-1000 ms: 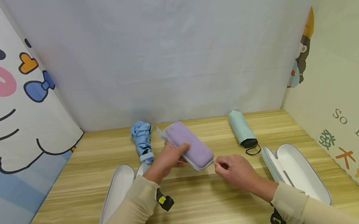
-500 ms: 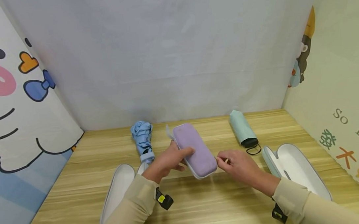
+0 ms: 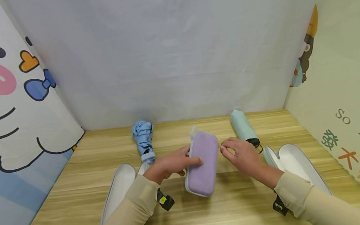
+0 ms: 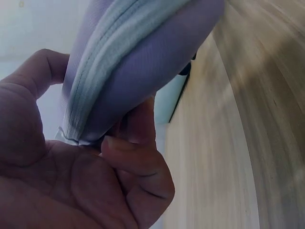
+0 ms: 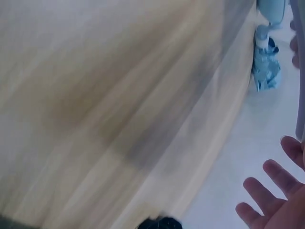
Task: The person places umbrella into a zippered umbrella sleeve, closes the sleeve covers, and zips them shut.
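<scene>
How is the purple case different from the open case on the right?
The purple case looks shut, while the open case shows its white inside. The left hand holds the purple case up; the open case lies on the table. Outside, the purple case is purple; the open case, pale green. Both are long with rounded corners.

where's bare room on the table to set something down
Bare wooden tabletop lies left of the blue folded umbrella and left open case, and in the front middle between the sleeves, below the purple case. Crowded on the right, where the right hand, mint umbrella and right open case bunch together.
</scene>
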{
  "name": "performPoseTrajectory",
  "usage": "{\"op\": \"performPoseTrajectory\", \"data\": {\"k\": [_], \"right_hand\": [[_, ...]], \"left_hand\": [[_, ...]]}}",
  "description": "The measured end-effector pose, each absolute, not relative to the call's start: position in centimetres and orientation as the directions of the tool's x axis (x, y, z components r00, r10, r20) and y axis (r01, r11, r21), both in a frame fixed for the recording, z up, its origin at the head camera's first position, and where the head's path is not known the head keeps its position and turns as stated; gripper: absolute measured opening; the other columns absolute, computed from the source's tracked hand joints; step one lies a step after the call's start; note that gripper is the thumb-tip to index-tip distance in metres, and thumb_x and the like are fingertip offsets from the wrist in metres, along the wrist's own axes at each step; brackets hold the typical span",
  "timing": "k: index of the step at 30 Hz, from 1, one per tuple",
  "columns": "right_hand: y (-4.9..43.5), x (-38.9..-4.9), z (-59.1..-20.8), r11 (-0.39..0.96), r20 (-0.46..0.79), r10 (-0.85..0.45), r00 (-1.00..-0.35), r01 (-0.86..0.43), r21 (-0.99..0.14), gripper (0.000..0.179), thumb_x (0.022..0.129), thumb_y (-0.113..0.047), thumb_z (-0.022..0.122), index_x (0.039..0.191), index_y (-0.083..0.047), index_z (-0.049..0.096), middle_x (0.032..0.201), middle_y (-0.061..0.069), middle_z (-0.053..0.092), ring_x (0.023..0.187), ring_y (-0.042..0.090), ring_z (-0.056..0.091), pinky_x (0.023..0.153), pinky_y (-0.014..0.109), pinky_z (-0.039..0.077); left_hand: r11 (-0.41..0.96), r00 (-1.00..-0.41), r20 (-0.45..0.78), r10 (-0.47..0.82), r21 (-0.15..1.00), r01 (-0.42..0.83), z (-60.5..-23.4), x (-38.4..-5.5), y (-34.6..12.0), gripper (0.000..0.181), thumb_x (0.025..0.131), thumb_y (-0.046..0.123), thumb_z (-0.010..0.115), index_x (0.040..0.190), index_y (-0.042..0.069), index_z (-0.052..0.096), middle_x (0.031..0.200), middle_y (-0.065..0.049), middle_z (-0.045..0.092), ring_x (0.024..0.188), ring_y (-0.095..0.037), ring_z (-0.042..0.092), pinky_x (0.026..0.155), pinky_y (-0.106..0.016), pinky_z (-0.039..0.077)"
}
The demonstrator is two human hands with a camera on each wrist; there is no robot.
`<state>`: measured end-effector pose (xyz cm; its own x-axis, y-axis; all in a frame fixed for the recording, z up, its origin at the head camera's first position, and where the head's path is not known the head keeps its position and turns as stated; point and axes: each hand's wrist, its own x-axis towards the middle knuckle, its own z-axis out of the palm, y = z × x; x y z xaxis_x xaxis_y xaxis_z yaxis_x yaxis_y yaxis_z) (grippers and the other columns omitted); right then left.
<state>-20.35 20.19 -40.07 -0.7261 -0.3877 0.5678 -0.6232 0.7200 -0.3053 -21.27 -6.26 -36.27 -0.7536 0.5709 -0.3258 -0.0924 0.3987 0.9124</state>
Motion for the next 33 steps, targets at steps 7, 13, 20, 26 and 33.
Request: {"op": "performPoseTrajectory", "data": {"k": [7,13,20,26,33], "right_hand": [[21.1,-21.0,-39.9,0.731,0.583,-0.391,-0.712,-0.625,-0.274,0.01,0.097,-0.008,0.07,0.091,-0.015,0.074,0.098,-0.002,0.072,0.078,0.014,0.068,0.063,0.035,0.054],[21.3,-21.2,-39.6,0.716,0.585,-0.432,-0.687,-0.655,-0.241,0.007,0.096,-0.009,0.072,0.094,-0.015,0.074,0.097,-0.002,0.072,0.081,0.015,0.069,0.065,0.037,0.056],[21.7,-21.9,-38.7,0.609,0.577,-0.575,-0.581,-0.774,-0.173,0.007,0.096,-0.011,0.073,0.095,-0.017,0.074,0.092,-0.008,0.068,0.082,0.012,0.065,0.07,0.035,0.054],[21.4,-22.3,-38.0,0.507,0.537,-0.682,-0.497,-0.85,-0.142,0.007,0.096,-0.011,0.073,0.097,-0.018,0.074,0.098,-0.007,0.068,0.088,0.014,0.064,0.077,0.037,0.053],[21.1,-21.5,-37.4,0.436,0.432,-0.762,-0.482,-0.875,-0.209,0.013,0.1,-0.01,0.068,0.099,-0.022,0.071,0.094,-0.013,0.059,0.076,0.001,0.053,0.069,0.025,0.05]], "left_hand": [[0.425,-0.704,-0.339,0.624,0.903,-0.058,-36.3,-21.3,-6.4,0.069,0.097,0.03,0.066,0.156,0.011,0.036,0.105,-0.008,0.071,0.087,-0.019,0.067,0.062,-0.03,0.046],[0.465,-0.657,-0.373,0.655,0.884,-0.038,-36.2,-21.2,-6.4,0.074,0.096,0.029,0.065,0.159,0.013,0.03,0.112,-0.009,0.068,0.096,-0.022,0.068,0.072,-0.034,0.053],[0.523,-0.569,-0.413,0.711,0.851,0.035,-36.4,-21.0,-6.3,0.061,0.094,0.031,0.065,0.147,0.014,0.04,0.102,-0.005,0.068,0.087,-0.018,0.066,0.064,-0.03,0.046],[0.512,-0.472,-0.422,0.774,0.856,0.074,-36.5,-20.8,-5.9,0.049,0.093,0.029,0.066,0.136,0.015,0.045,0.09,-0.002,0.068,0.074,-0.014,0.063,0.055,-0.025,0.04],[0.56,-0.404,-0.47,0.785,0.817,0.137,-36.4,-20.5,-5.9,0.039,0.095,0.032,0.064,0.128,0.018,0.049,0.09,0.001,0.069,0.078,-0.012,0.062,0.057,-0.026,0.04]]}}
